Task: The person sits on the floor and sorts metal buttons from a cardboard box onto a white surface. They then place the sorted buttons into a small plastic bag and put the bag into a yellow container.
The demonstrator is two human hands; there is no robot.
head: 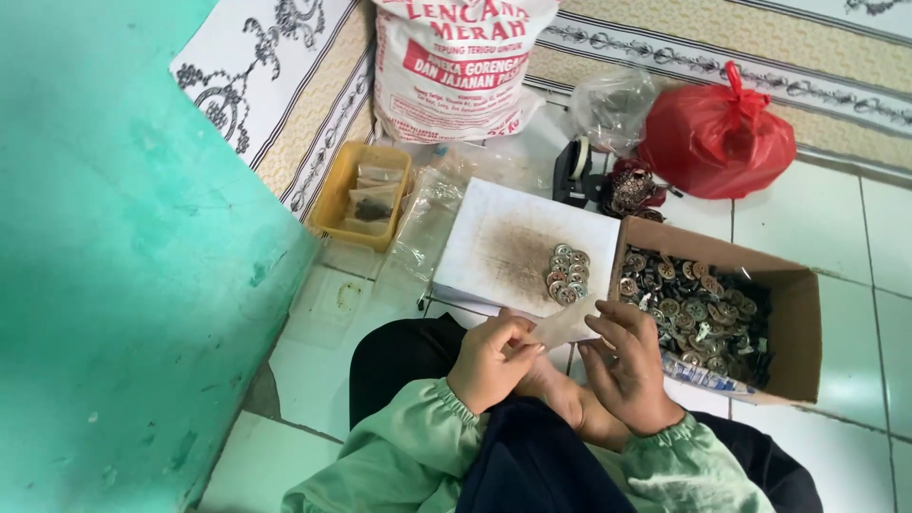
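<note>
The small clear plastic bag (559,328) sat between the person's two hands, just above the lap and just in front of the near edge of the white board. Its long axis ran roughly left to right with a slight upward tilt to the right, and the right end pointed toward the cardboard box. It looked thin, pale and see-through, flat rather than filled; whether its mouth was open could not be told.

The left hand (491,359) had its grip closed narrowly on the bag's left end, thumb and fingertips pinched together. The right hand (629,366) held the bag's right part with fingers curled loosely around it, so that grip was also holding the bag.

On the flat white board (494,242), stained brown at its middle, lay one tight cluster of small round metal discs (567,274); about a dozen, though the exact count could not be made out. One open brown cardboard box (803,323) stood to the right, touching the board, and held a heap of many more such discs. One yellow plastic tray (334,199), one red plastic bag (717,138), one large white printed sack (456,66) and one black tape dispenser (575,171) stood farther back on the tiled floor (855,237).
</note>
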